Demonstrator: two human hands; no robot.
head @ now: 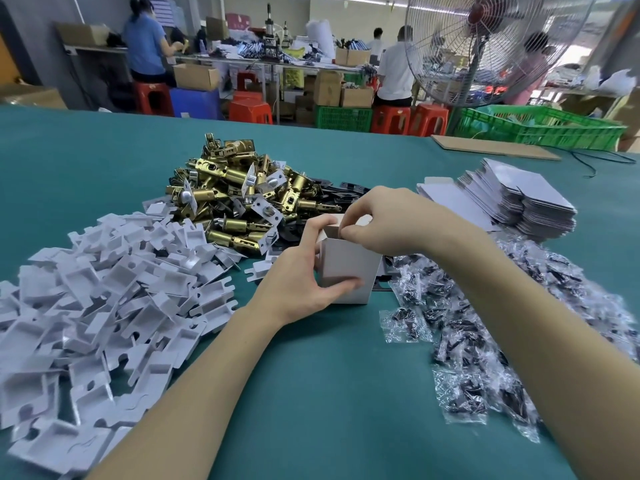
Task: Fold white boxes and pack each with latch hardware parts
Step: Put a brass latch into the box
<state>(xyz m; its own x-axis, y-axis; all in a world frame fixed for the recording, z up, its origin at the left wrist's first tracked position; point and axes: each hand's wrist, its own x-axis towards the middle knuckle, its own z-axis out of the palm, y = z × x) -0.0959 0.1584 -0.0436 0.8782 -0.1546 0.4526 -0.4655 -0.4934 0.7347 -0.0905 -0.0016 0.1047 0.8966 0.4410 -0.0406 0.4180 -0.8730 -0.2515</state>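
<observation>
A small white box (349, 268) stands upright on the green table (311, 375), near its middle. My left hand (301, 275) grips the box from the left, thumb across its front and fingers over the top edge. My right hand (377, 216) pinches a flap at the box's open top. Behind the box lies a heap of brass latch bolts (235, 195) with black plates (343, 194) beside them. White folded inserts (104, 292) are piled at the left. Small clear bags of black screws (485, 327) spread at the right. Flat white box blanks (512, 195) are stacked at the back right.
A cardboard sheet (491, 147) lies at the table's far edge, with a cable near it. Beyond the table stand a large fan (485, 46), green crates (540, 126), red stools and several people at other benches.
</observation>
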